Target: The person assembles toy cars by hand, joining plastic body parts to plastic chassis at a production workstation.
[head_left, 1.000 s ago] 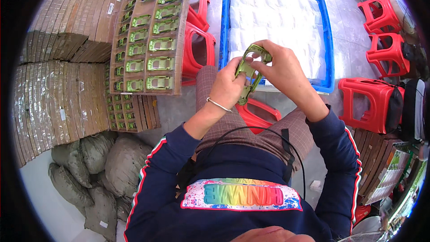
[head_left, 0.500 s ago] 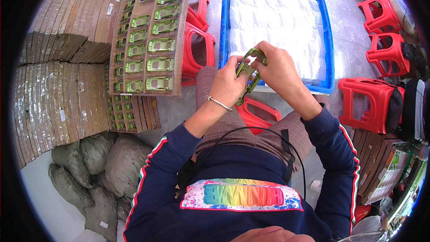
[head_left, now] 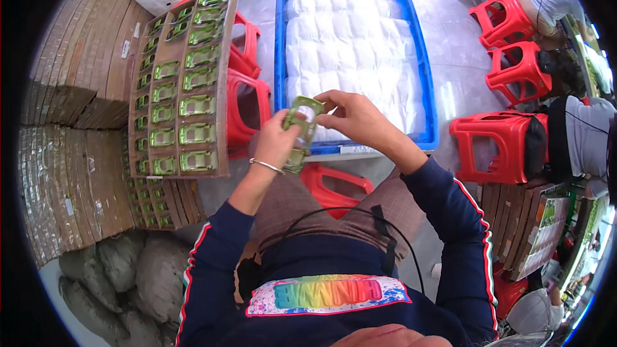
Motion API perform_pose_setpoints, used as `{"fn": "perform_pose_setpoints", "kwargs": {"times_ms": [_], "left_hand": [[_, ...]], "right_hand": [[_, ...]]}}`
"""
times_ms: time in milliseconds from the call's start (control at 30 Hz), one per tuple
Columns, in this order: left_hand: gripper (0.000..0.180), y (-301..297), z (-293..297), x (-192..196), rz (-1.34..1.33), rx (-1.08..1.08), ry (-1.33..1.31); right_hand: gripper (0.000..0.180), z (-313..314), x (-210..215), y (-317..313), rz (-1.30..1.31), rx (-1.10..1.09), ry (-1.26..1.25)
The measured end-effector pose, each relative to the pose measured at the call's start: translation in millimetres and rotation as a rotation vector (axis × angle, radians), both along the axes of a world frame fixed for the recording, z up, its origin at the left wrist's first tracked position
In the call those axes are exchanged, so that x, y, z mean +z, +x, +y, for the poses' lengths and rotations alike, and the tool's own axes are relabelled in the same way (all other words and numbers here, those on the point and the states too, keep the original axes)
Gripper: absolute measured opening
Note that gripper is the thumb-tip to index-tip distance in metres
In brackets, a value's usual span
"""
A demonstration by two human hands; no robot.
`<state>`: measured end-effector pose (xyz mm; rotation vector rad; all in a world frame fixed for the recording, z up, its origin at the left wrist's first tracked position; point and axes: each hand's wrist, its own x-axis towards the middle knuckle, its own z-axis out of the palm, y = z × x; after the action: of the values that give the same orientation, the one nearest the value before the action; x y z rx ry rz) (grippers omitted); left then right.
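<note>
Over the near edge of the blue crate, I hold a green toy car body [head_left: 297, 162] in front of me, tilted upright with window-like openings in it. My left hand [head_left: 275, 142] is closed on its left side, a bangle on the wrist. The thumb and index finger of my right hand [head_left: 360, 117] are at the body's upper right end and appear to pinch it. Left of my hands stands a brown divided tray [head_left: 223, 148], with several rows of similar green car bodies [head_left: 196, 133] in its compartments.
The blue crate [head_left: 432, 109] contains white pillowy packets [head_left: 353, 45]. Red stools [head_left: 249, 106] stand beside the tray and along the right. Stacked cardboard trays [head_left: 71, 173] and grey sacks [head_left: 157, 270] fill the left side. People in pale clothes sit at far right.
My view has shifted right, so the scene sits further left. The car body has turned more upright, its flat side now showing, and my right fingers have moved to its upper end.
</note>
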<state>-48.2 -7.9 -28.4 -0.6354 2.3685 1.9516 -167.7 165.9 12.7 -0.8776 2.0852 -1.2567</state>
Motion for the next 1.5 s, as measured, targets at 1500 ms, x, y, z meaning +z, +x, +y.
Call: {"fn": "perform_pose_setpoints", "kwargs": {"times_ms": [1500], "left_hand": [[0.038,-170.1,-489.3,-62.8,-0.300,0.470,-1.229]], "right_hand": [[0.046,-3.0,-103.1,-288.2,0.470,-0.620,0.437]]}}
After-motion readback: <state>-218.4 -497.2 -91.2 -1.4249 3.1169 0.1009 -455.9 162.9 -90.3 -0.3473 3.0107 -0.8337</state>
